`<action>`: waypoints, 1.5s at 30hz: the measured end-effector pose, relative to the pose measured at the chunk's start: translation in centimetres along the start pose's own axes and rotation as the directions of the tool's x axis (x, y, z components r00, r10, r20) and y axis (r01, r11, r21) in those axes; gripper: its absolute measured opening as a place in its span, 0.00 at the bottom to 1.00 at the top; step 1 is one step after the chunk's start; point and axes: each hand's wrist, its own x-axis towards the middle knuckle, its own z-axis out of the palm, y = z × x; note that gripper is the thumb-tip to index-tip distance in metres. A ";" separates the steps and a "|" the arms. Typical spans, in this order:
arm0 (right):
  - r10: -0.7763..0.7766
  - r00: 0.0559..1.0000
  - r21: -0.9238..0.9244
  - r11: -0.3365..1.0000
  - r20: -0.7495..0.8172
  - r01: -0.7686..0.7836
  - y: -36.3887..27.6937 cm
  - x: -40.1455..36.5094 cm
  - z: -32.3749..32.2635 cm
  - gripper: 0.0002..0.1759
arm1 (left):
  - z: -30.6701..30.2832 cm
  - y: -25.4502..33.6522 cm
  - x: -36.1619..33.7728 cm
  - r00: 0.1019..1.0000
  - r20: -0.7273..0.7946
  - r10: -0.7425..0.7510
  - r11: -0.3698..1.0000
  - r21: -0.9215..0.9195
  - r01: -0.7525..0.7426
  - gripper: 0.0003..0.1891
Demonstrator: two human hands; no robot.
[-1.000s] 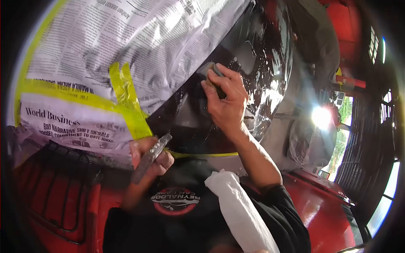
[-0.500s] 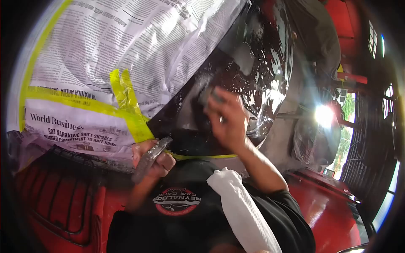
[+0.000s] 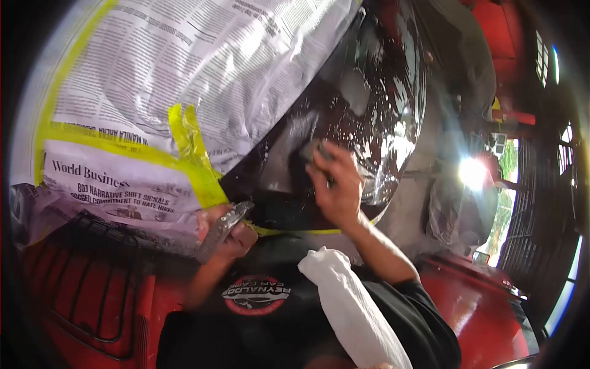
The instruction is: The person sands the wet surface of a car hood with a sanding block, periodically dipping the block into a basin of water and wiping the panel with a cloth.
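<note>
My right hand (image 3: 338,184) pinches a small dark grey pad (image 3: 313,152) against a wet, glossy black car panel (image 3: 289,203). Water drops and pale, milky smears lie around the fingers. My left hand (image 3: 236,241), lower left, is closed around a wet, flat grey piece (image 3: 224,230) beaded with drops, beside the panel's lower left corner. Newspaper masking (image 3: 184,67) covers the surface left of the panel, fixed with yellow tape (image 3: 206,187).
A white cloth-like roll (image 3: 347,301) lies over my black shirt (image 3: 258,332). A black wire rack (image 3: 86,289) is at the lower left, over red surfaces. On the right are a covered grey shape (image 3: 458,209), a red glossy surface (image 3: 473,307) and a bright light (image 3: 473,172).
My right hand and the pad have shifted slightly down and to the right on the panel. My left hand keeps its hold, and the whole view has moved a little.
</note>
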 end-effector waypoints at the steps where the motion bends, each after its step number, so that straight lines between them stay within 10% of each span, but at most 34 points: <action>1: -0.005 1.000 0.056 0.998 0.007 0.005 -0.1 -0.2 -0.1 0.16 | 0.1 -0.3 0.3 0.999 0.032 -0.022 0.999 -0.047 0.023 0.16; 3: 0.059 0.998 0.002 0.998 0.003 -0.059 -0.2 1.3 -0.1 0.15 | 0.1 -1.2 0.0 0.911 0.090 0.402 0.694 0.619 -0.368 0.13; 5: 0.153 0.988 0.044 0.988 -0.023 -0.151 -0.7 3.2 -0.1 0.15 | -0.3 -0.4 -0.7 0.807 0.231 0.544 0.349 0.812 -0.468 0.11; 8: 0.046 0.998 -0.032 0.998 -0.034 -0.048 -0.4 1.1 0.1 0.15 | 0.4 0.6 0.5 0.972 -0.035 0.231 0.926 0.313 -0.209 0.14; 12: 0.048 0.999 0.092 0.995 0.009 -0.048 -0.5 2.6 0.3 0.13 | 1.5 0.2 0.1 0.986 -0.158 -0.046 0.982 -0.187 0.016 0.16; 16: 0.089 0.990 0.084 0.993 -0.107 -0.081 -1.6 2.8 0.3 0.16 | 0.3 0.5 0.8 1.000 0.018 0.006 0.999 -0.039 -0.005 0.18; 20: -0.070 0.997 0.164 0.984 0.035 0.064 -0.2 0.5 -0.2 0.14 | 2.2 1.0 0.6 0.975 -0.197 -0.106 0.975 -0.212 0.063 0.20; 26: -0.076 0.997 0.129 0.989 -0.025 0.078 -0.3 0.0 0.4 0.16 | 0.7 -0.2 -0.8 0.989 -0.027 0.143 0.958 0.255 -0.131 0.27; 28: -0.051 0.998 0.144 0.988 0.036 0.045 -1.3 0.2 -0.2 0.16 | 1.9 0.7 0.0 0.987 -0.143 -0.079 0.987 -0.152 0.057 0.27; 30: 0.068 0.998 0.100 0.993 -0.011 -0.067 -0.8 2.8 0.7 0.17 | 1.5 0.8 -0.1 0.969 -0.234 -0.080 0.991 -0.122 0.053 0.25; 31: 0.090 0.992 0.130 0.988 -0.083 -0.079 -0.6 4.1 1.4 0.18 | -0.2 0.6 0.6 0.998 0.039 0.040 0.999 -0.030 -0.038 0.25; 34: -0.030 0.999 0.059 0.998 -0.011 0.030 -1.3 1.6 0.8 0.20 | -0.9 -1.2 -3.3 0.951 0.239 0.194 0.948 0.205 -0.245 0.24; 38: -0.085 0.996 0.105 0.991 -0.006 0.085 -2.3 2.0 1.0 0.20 | 0.5 0.5 0.2 0.988 -0.110 -0.113 0.969 -0.234 0.084 0.19; 39: -0.043 0.998 0.097 0.994 -0.046 0.047 -1.9 3.7 1.5 0.18 | -1.9 -1.2 -1.9 0.980 0.166 0.106 0.992 0.051 -0.116 0.20; 42: -0.028 0.995 0.069 0.997 -0.098 0.034 -3.0 3.7 1.5 0.16 | -1.4 -1.2 -2.4 0.936 0.321 0.147 0.953 0.206 -0.220 0.22; 45: -0.158 0.987 0.170 0.974 0.016 0.153 -3.0 1.1 0.5 0.14 | 0.6 -0.3 -0.5 0.999 -0.030 0.030 0.999 -0.022 -0.031 0.24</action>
